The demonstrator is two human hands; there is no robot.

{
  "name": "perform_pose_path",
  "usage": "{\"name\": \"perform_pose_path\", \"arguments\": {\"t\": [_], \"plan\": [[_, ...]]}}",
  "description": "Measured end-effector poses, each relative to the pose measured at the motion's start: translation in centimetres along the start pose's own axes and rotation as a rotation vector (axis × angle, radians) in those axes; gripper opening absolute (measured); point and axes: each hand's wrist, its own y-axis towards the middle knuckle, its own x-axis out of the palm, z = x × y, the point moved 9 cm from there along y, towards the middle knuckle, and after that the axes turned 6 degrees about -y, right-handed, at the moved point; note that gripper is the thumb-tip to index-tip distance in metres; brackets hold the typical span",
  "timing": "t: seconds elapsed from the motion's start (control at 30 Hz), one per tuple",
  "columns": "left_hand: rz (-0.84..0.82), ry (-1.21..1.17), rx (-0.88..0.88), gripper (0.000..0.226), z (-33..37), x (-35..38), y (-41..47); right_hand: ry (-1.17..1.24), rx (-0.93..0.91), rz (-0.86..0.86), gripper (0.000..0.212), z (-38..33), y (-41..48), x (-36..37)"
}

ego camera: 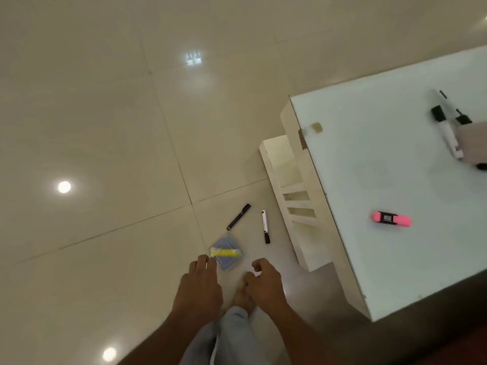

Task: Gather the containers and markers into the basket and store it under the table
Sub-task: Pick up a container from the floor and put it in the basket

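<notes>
A clear plastic container [226, 252] with a yellow highlighter [227, 252] lying on it sits on the tiled floor. Beyond it lie a black marker [238, 217] and a white marker with a black cap [265, 226]. My left hand [198, 287] hovers with its fingertips at the container's near left edge, holding nothing. My right hand [264, 281] hangs beside it with loosely curled, empty fingers. On the glass table [369, 159] lie a pink highlighter [392, 219] and two white markers with black caps [446, 122]. No basket is in view.
The white table has a lower shelf with slots [295, 201] facing the markers on the floor. A pale object [473, 143] is cut off at the table's right edge. My bare foot [243, 296] and trouser leg are below my hands. Glossy floor tiles stretch to the left.
</notes>
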Motion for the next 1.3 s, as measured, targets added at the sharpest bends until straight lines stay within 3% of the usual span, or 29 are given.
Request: {"name": "perform_pose_path", "arguments": {"t": [0.1, 0.3, 0.53, 0.7, 0.8, 0.9, 1.03, 1.3], "plan": [[0.005, -0.031, 0.004, 0.035, 0.0, 0.7, 4.7, 0.023, 0.022, 0.059, 0.034, 1.0, 3.8, -0.4], [-0.053, -0.172, 0.056, 0.021, -1.7, 6.2, 14.5, 0.068, 0.086, 0.114, 0.036, 5.1, 12.1, 0.8], [0.026, -0.174, 0.202, 0.015, -3.8, 11.7, 27.9, -0.023, 0.139, 0.318, 0.02, 10.2, 25.0, 2.7], [-0.016, 0.059, 0.203, 0.033, -4.9, 15.9, 34.1, -0.141, 0.117, 0.519, 0.026, 10.7, 30.2, 4.1], [-0.021, 0.159, 0.204, 0.021, -4.5, 17.0, 35.4, -0.225, 0.043, 0.466, 0.018, 9.9, 31.1, 5.5], [-0.062, 0.092, 0.201, 0.02, -4.1, 16.7, 33.0, -0.122, 0.026, 0.419, 0.014, 9.8, 28.8, 6.5], [0.025, -0.157, 0.312, 0.021, -1.4, 10.6, 25.0, 0.149, -0.035, 0.447, 0.01, 7.3, 20.6, 6.2], [0.037, -0.176, 0.603, 0.005, 13.9, -4.7, 7.3, 0.535, -0.147, 0.695, 0.011, 0.2, -2.1, -6.6]]}}
